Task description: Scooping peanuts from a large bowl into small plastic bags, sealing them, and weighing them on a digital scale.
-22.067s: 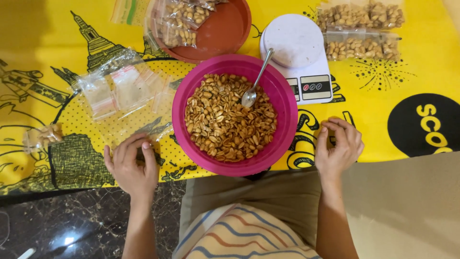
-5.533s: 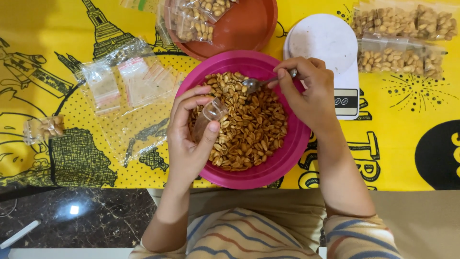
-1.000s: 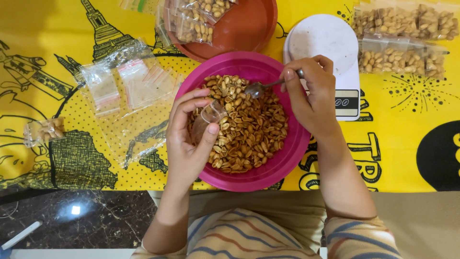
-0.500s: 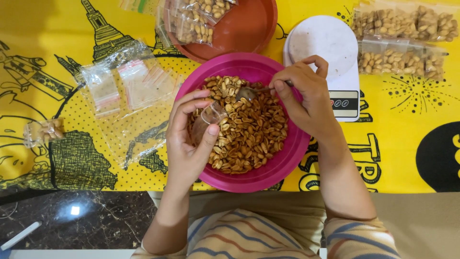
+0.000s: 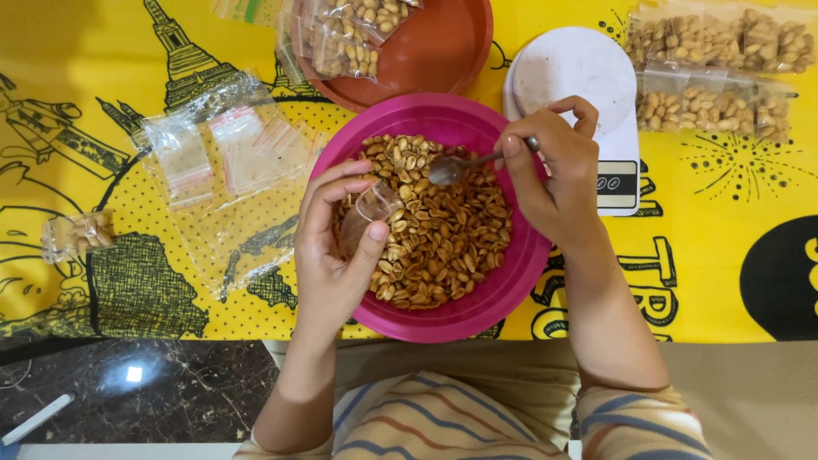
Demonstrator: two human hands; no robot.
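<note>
The left hand [image 5: 331, 247] is closed around a small clear plastic bag [image 5: 368, 207], thumb and fingers pinching its mouth open above the left part of the pink bowl [image 5: 477, 307]. The right hand [image 5: 554, 175] is clamped on the handle of a metal spoon [image 5: 450, 168], whose bowl sits just above the roasted peanuts [image 5: 443, 234] at the far side of the heap. The pink bowl stands on a yellow printed cloth [image 5: 68, 102], near the person's lap. Far of it is a brown plate [image 5: 443, 51] carrying filled peanut bags [image 5: 341, 38]. To the right, partly behind the right hand, stands a white kitchen scale [image 5: 579, 72]. Two further filled bags [image 5: 716, 68] lie at the far right. A pile of empty clear bags [image 5: 221, 149] lies left of the bowl, and one small filled bag [image 5: 78, 232] rests at the left edge.
</note>
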